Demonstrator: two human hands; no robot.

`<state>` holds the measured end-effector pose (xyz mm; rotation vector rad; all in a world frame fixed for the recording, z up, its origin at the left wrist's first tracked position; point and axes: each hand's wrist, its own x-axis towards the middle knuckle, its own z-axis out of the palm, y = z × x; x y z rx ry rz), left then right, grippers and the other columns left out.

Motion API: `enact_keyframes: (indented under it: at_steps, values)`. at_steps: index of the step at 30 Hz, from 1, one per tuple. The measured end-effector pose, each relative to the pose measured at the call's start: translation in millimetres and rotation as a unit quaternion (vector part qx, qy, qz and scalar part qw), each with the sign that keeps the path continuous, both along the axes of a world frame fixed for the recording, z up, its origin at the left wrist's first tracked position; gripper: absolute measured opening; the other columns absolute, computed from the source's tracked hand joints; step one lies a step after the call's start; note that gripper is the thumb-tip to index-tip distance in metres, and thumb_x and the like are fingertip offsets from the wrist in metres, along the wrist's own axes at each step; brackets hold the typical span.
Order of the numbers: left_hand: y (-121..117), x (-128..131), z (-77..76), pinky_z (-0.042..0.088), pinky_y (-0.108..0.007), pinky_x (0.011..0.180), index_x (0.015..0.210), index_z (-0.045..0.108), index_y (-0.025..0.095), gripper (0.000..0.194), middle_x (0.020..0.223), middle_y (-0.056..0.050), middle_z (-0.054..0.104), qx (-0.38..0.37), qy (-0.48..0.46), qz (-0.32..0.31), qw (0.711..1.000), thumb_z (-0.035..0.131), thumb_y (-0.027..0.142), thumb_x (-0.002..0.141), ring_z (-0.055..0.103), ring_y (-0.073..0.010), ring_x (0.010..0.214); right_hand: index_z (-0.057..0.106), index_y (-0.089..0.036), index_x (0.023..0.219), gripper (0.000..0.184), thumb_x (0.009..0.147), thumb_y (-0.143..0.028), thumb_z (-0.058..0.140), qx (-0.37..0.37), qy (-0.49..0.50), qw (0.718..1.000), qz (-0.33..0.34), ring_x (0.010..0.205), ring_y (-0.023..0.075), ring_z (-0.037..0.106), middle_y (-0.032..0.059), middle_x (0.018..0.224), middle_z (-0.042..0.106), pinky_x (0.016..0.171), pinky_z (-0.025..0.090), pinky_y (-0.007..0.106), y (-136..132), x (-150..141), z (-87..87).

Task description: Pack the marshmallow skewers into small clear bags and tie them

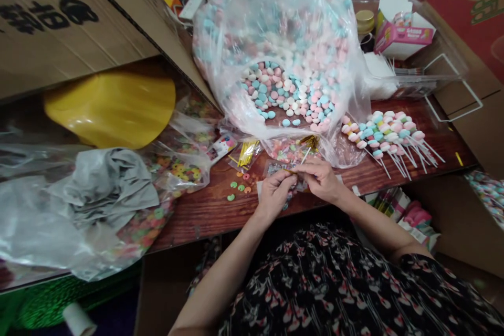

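Note:
At the table's near edge, my left hand (275,193) and my right hand (321,179) meet, both with thumb and fingertips pinched. Between them shows a bit of gold twist tie (293,171). A white stick (306,154) points up by my right fingertips. Below the hands, pastel candies (290,198) are partly hidden by fingers. Just beyond lie a small packet of gold twist ties (247,153) and a bag of pink and orange candies (287,149). Several loose green and orange ring candies (234,185) are left of my left hand.
A big open plastic bag of pastel candies (275,26) fills the back. Candy sticks (389,134) are piled at right, before a clear tray (444,79) with a pink box (409,37). Left are a cardboard box (118,5), yellow scoop-like sheet (114,107) and grey cloth (110,184).

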<state>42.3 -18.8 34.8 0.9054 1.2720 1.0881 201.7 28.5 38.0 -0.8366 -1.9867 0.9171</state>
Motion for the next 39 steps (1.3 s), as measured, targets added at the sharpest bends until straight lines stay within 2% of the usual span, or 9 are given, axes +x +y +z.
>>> enact_keyframes:
  at_steps: [7, 12, 15, 18, 20, 23, 26, 28, 39]
  values:
    - [-2.1, 3.0, 1.9, 0.037, -0.019, 0.045, 0.062, 0.062, 0.016, 0.027, 0.057, 0.002, 0.054, -0.010, -0.002, 0.028, 1.000, 0.068, 0.038, 0.077, 0.050, -0.0075, 0.047, 0.064, -0.018, 0.110, 0.024, 0.088, -0.019, 0.053, -0.041, 0.068, 0.996, -0.043, 0.072, 0.0132, 0.059, 0.0014, 0.078, 0.066, 0.072, 0.048, 0.027, -11.1, 1.7, 0.6]
    - [-0.3, 0.7, 6.9, 0.041, -0.020, 0.048, 0.060, 0.063, 0.016, 0.029, 0.060, 0.001, 0.055, 0.014, 0.015, 0.024, 1.000, 0.069, 0.040, 0.077, 0.050, -0.0081, 0.050, 0.063, -0.018, 0.088, 0.016, 0.083, -0.034, 0.063, -0.210, 0.115, 0.966, -0.097, 0.068, 0.0123, 0.056, 0.0003, 0.076, 0.062, 0.068, 0.047, 0.026, -26.9, 0.6, -8.6]
    - [0.7, 0.3, 12.2, 0.040, -0.020, 0.047, 0.057, 0.063, 0.017, 0.031, 0.060, 0.001, 0.054, 0.031, 0.035, -0.020, 0.999, 0.069, 0.041, 0.077, 0.050, -0.0083, 0.050, 0.062, -0.017, 0.076, 0.022, 0.079, -0.038, 0.066, -0.304, 0.141, 0.940, -0.057, 0.064, 0.0113, 0.054, -0.0008, 0.070, 0.061, 0.065, 0.046, 0.025, -20.8, 4.9, -12.0]
    - [0.5, 1.2, 18.6, 0.036, -0.019, 0.042, 0.056, 0.063, 0.016, 0.031, 0.057, 0.001, 0.053, -0.002, 0.014, -0.076, 0.997, 0.070, 0.040, 0.075, 0.048, -0.0073, 0.046, 0.059, -0.016, 0.074, 0.027, 0.078, -0.041, 0.066, -0.333, 0.103, 0.935, 0.061, 0.061, 0.0102, 0.050, -0.0025, 0.066, 0.057, 0.061, 0.043, 0.023, -5.4, 16.8, -9.4]
    - [-0.6, 0.9, 21.5, 0.033, -0.019, 0.040, 0.058, 0.066, 0.015, 0.027, 0.055, 0.001, 0.055, -0.061, -0.035, -0.124, 0.990, 0.072, 0.038, 0.072, 0.048, -0.0068, 0.042, 0.057, -0.016, 0.073, 0.026, 0.082, -0.040, 0.062, -0.271, 0.038, 0.950, 0.153, 0.062, 0.0104, 0.049, -0.0021, 0.066, 0.056, 0.061, 0.041, 0.023, 2.6, 26.1, -3.2]
    - [-2.8, -1.8, 23.3, 0.031, -0.019, 0.036, 0.062, 0.071, 0.014, 0.020, 0.052, -0.001, 0.060, -0.156, -0.108, -0.201, 0.961, 0.074, 0.033, 0.067, 0.049, -0.0081, 0.037, 0.056, -0.017, 0.076, 0.021, 0.091, -0.029, 0.047, -0.027, -0.041, 0.973, 0.225, 0.068, 0.0133, 0.049, 0.0024, 0.071, 0.058, 0.069, 0.042, 0.028, 3.4, 36.5, 10.7]
    - [-3.0, -5.6, 25.7, 0.029, -0.018, 0.033, 0.060, 0.072, 0.014, 0.015, 0.050, -0.003, 0.063, -0.212, -0.137, -0.278, 0.927, 0.073, 0.029, 0.062, 0.050, -0.0091, 0.035, 0.056, -0.018, 0.082, 0.023, 0.094, -0.019, 0.037, 0.240, -0.095, 0.932, 0.254, 0.070, 0.0162, 0.048, 0.0052, 0.074, 0.058, 0.071, 0.041, 0.033, -5.5, 42.1, 24.0]
    - [-0.6, -7.4, 29.3, 0.028, -0.018, 0.032, 0.059, 0.073, 0.015, 0.012, 0.049, -0.004, 0.063, -0.230, -0.135, -0.337, 0.903, 0.073, 0.027, 0.061, 0.049, -0.0087, 0.034, 0.058, -0.019, 0.085, 0.021, 0.094, -0.019, 0.039, 0.336, -0.110, 0.899, 0.259, 0.069, 0.0170, 0.047, 0.0048, 0.073, 0.057, 0.068, 0.040, 0.034, -11.2, 44.7, 29.0]
    - [19.9, -9.2, 44.9, 0.042, -0.018, 0.042, 0.067, 0.074, 0.017, 0.012, 0.057, 0.000, 0.064, -0.192, -0.046, -0.517, 0.833, 0.076, 0.029, 0.067, 0.051, -0.0084, 0.045, 0.063, -0.019, 0.094, 0.014, 0.095, -0.023, 0.049, 0.406, -0.126, 0.867, 0.259, 0.075, 0.0146, 0.051, 0.0026, 0.080, 0.061, 0.070, 0.039, 0.032, -18.7, 50.7, 34.1]
